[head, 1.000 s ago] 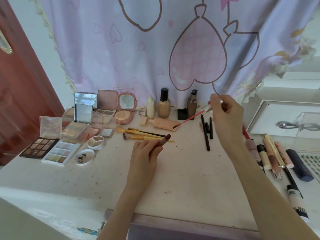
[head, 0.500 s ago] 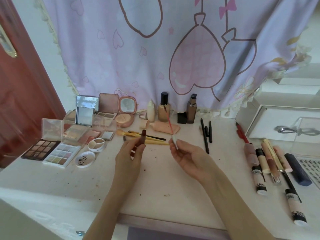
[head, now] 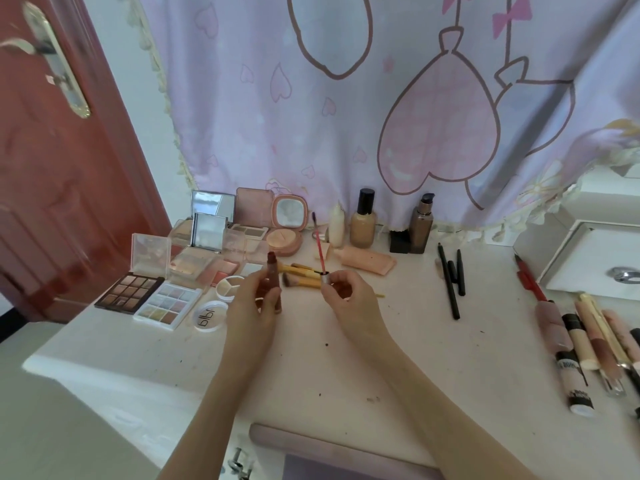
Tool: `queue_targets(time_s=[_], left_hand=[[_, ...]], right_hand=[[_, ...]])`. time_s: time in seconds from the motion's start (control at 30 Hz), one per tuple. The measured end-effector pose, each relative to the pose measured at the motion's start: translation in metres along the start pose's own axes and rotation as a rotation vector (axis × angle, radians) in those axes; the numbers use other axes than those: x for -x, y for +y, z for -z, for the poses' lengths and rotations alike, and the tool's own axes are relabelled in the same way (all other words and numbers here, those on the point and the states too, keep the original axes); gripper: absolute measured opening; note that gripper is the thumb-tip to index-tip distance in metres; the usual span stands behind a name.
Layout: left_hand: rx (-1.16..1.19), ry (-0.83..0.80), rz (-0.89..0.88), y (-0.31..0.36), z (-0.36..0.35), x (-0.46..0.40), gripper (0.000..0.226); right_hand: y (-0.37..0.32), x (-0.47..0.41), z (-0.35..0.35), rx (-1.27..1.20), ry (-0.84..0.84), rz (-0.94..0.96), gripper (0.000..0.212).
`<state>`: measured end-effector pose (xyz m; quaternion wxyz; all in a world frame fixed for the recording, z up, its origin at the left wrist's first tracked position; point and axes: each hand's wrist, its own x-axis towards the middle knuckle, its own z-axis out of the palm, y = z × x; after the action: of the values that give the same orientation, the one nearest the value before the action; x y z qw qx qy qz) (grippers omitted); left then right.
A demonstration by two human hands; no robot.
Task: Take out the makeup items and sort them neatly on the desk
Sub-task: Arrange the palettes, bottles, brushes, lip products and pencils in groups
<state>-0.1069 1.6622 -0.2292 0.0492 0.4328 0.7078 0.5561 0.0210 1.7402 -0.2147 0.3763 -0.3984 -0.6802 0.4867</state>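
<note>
My left hand [head: 254,303] grips a dark red lip gloss tube [head: 272,271] upright, its open neck on top. My right hand [head: 348,296] pinches the silver cap of the red applicator wand [head: 319,247], which points up with its purple tip high. The two hands are close together above the middle of the white desk [head: 398,358]. Yellow-handled brushes [head: 301,277] lie just behind the hands.
Eyeshadow palettes [head: 130,294] and mirrored compacts [head: 211,233] crowd the left. Foundation bottles [head: 362,220] and a peach tube [head: 369,259] stand at the back. Black pencils [head: 450,282] lie right of centre; concealer tubes [head: 581,344] line the right edge by a white drawer box [head: 571,258].
My right hand brought the wand from the far right back to the centre and turned it upright. My left hand raised the tube upright beside it.
</note>
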Motion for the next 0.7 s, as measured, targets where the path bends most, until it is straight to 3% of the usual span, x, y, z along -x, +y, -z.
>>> queue_targets(time_s=[0.33,0.7], left_hand=[[-0.029,-0.085,0.003,-0.007,-0.006,-0.011,0.027],[-0.055,-0.127,0.005,-0.004,-0.006,-0.007,0.026]], right_hand=[[0.010,-0.012,-0.012,0.354,-0.107,0.169,0.011],[0.014,-0.016,-0.015,0.456,-0.109,0.202,0.015]])
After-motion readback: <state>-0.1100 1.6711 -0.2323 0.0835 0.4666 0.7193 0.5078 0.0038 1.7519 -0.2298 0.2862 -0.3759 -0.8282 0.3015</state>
